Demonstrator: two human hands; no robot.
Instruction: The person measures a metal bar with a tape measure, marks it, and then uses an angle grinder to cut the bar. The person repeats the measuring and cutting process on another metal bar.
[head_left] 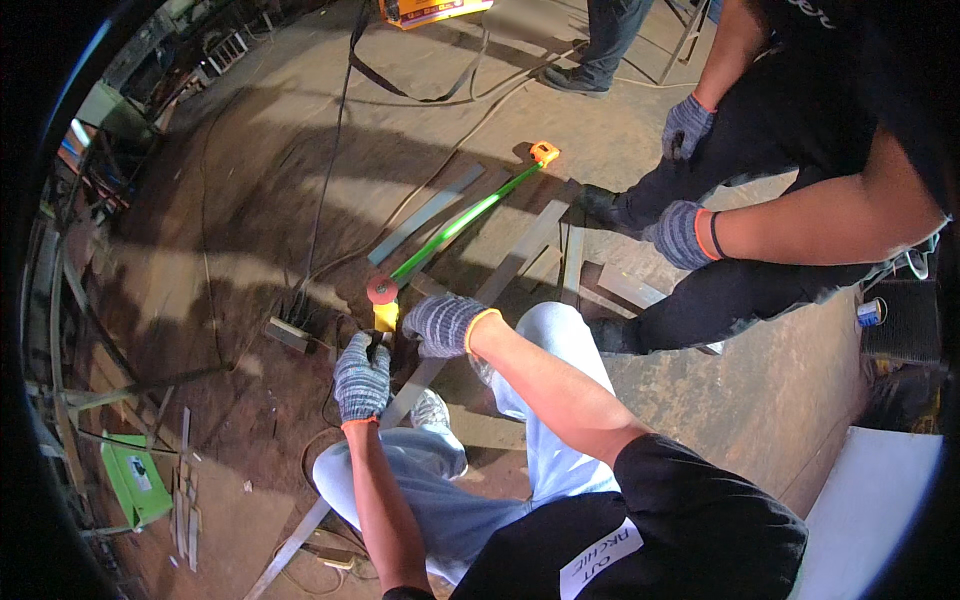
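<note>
My left hand (pixel 362 378), in a grey knit glove, is closed around the rear of an angle grinder (pixel 386 316) with a yellow body and a red disc (pixel 381 290). Close to its right, my right hand (pixel 445 325), gloved alike, is bent over a long flat metal bar (pixel 518 255). Its fingers look curled, but what they grip is hidden. The bar slants from the far right, under my hand, past my left shoe. An orange tape measure (pixel 544 152) lies on the floor beyond, its green blade (pixel 466 219) drawn out toward the grinder's disc.
A co-worker's gloved hands (pixel 684 235) rest at their knees on the right. Metal strips (pixel 425 214) and a rectangular tube (pixel 630 286) lie around. Cables (pixel 320 200) cross the floor by a small block (pixel 288 333). A green box (pixel 137 480) is at left.
</note>
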